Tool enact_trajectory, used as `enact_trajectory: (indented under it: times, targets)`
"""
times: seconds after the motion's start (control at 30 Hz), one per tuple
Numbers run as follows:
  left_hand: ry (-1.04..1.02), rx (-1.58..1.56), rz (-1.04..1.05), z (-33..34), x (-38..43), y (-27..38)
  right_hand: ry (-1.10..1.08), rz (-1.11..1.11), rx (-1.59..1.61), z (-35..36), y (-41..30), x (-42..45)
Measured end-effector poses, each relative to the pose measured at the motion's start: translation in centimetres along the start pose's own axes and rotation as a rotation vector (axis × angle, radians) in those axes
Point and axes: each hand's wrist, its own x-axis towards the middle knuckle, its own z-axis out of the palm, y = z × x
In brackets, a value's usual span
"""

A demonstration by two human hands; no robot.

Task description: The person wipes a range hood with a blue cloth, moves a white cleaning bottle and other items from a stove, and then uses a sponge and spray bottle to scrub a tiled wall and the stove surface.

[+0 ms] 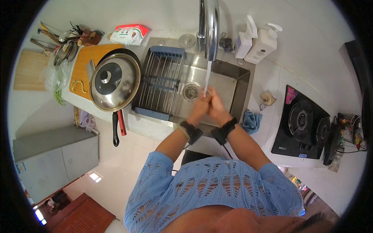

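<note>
Water runs from the chrome faucet onto my two hands, which are pressed together over the stainless steel sink. My left hand touches my right hand; both are blurred, and their fingers overlap under the stream. Whether anything small lies between the palms is hidden. The drain strainer shows just left of my hands. A dish rack with metal rods and grey-blue ends spans the sink's left side. Each wrist wears a black strap with a small device.
Left of the sink, a lidded frying pan overlaps a wooden cutting board, its handle jutting past the counter edge. Two pump bottles, a steel scourer, a blue cloth and a gas cooktop stand behind and right.
</note>
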Motion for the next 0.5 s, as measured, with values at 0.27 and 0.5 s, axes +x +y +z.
enact_trajectory:
  times: [0.27, 0.5]
  targets:
    - [0.44, 0.828, 0.023, -3.1, 3.0, -1.9, -0.13, -0.147, -0.028, 3.1, 2.7, -3.0]
    - [0.309, 0.608, 0.183, -4.0, 1.2, -1.3, -0.096, -0.088, -0.117, 2.8, 1.7, -1.2]
